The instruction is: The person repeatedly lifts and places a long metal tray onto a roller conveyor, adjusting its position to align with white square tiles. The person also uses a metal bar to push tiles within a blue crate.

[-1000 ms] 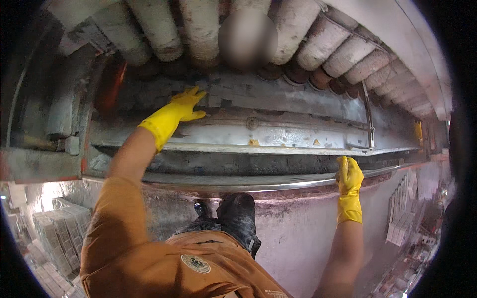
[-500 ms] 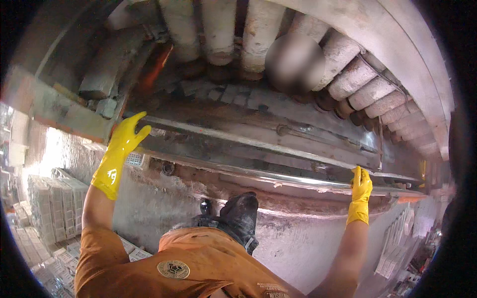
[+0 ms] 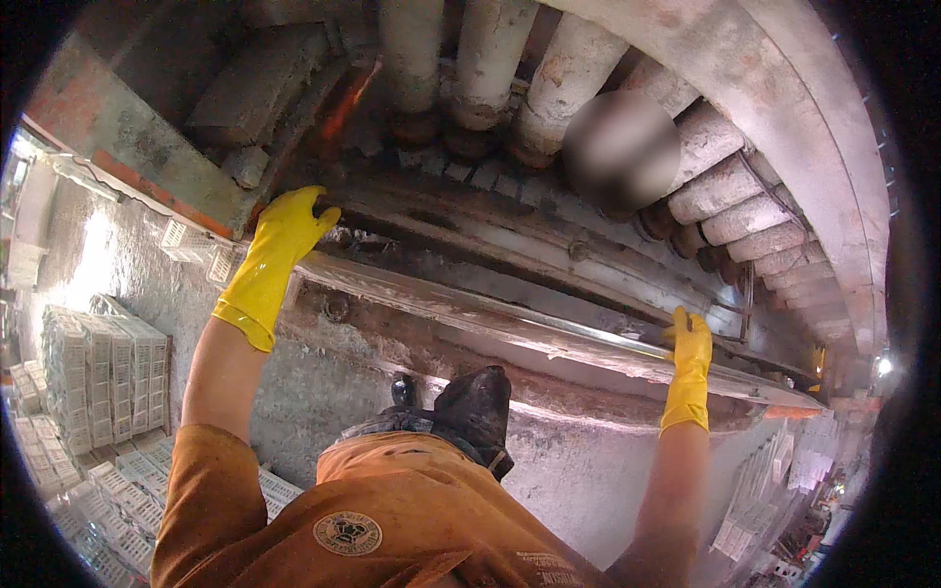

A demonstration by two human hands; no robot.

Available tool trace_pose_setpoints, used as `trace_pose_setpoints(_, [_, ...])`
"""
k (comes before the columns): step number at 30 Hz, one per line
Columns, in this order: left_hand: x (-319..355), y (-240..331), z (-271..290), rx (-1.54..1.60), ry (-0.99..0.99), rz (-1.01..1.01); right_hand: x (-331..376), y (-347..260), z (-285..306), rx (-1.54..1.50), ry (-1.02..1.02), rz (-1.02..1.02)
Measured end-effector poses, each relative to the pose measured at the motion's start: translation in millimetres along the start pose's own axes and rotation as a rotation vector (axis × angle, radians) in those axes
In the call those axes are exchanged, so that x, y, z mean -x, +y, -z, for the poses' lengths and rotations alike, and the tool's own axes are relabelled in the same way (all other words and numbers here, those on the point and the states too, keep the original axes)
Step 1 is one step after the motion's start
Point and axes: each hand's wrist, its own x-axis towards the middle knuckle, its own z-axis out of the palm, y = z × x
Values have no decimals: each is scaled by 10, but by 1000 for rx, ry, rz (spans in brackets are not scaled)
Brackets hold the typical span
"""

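Note:
My left hand (image 3: 293,221), in a yellow rubber glove, is at the left end of a long trough-like opening. Its thumb and curved fingers are apart, with nothing visible between them. At the opening's right part, my right hand (image 3: 690,351), in a matching glove, is over the near rail (image 3: 470,304). Its fingers are raised and slightly apart, and I see nothing held. The rail is long and pale, with a shiny metal edge, and runs between my hands. Behind it lies a dark, dirty long beam (image 3: 490,245).
Thick, pale rollers (image 3: 573,73) line up behind the opening, under a curved frame (image 3: 774,88). A rusty-edged metal beam (image 3: 127,137) stands at left. White plastic crates (image 3: 108,372) are stacked at lower left. Pale slatted pieces (image 3: 760,490) lean at right.
The light-edged long strip between my hands no longer shows in its raised place. Both hands have come nearer the front rail, and my right hand's fingers have loosened. The view has turned slightly.

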Motion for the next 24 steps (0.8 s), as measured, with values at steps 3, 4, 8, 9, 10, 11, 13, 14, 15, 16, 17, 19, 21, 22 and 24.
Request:
trace_pose_setpoints(3, [-173,-20,-21,4,-25,-3,-277,47,48,50,15,-44])
trace_pose_setpoints(4, [-235,-18,-36,-3,-7,-13,-427,204,57,69,54,-33])
trace_pose_setpoints(8, [-386,-53,-58,-30,34,-23,-497,-41,-20,36,52,-109])
trace_pose_setpoints(9, [-422,-53,-52,-28,38,-27,-475,-149,-30,37,54,-115])
trace_pose_setpoints(10, [-458,-25,-42,-39,41,-25,-447,-238,-21,36,62,-123])
trace_pose_setpoints(11, [-478,4,-29,-50,44,-23,-439,-306,-25,35,69,-131])
trace_pose_setpoints(13, [-544,39,-14,-57,42,-31,-446,-415,-36,36,89,-150])
trace_pose_setpoints(14, [-585,35,-8,-52,37,-42,-460,-451,-22,37,102,-160])
trace_pose_setpoints(15, [-624,42,-1,-48,31,-52,-584,-321,-8,111,101,-105])
trace_pose_setpoints(16, [-690,85,-12,-36,16,-52,-736,-104,48,187,111,-56])
trace_pose_setpoints(17, [-719,100,0,-33,1,-39,-798,-83,44,260,107,-1])
trace_pose_setpoints(19, [-736,79,13,-51,-6,-20,-784,-202,-29,169,94,-54])
trace_pose_setpoints(21, [-747,27,-15,-78,9,-23,-682,-414,-54,126,93,-70])
trace_pose_setpoints(22, [-770,61,7,-67,-13,-13,-645,-458,-39,128,102,-63])
trace_pose_setpoints(24, [-780,131,58,-47,-58,8,-654,-444,-34,140,128,-64])
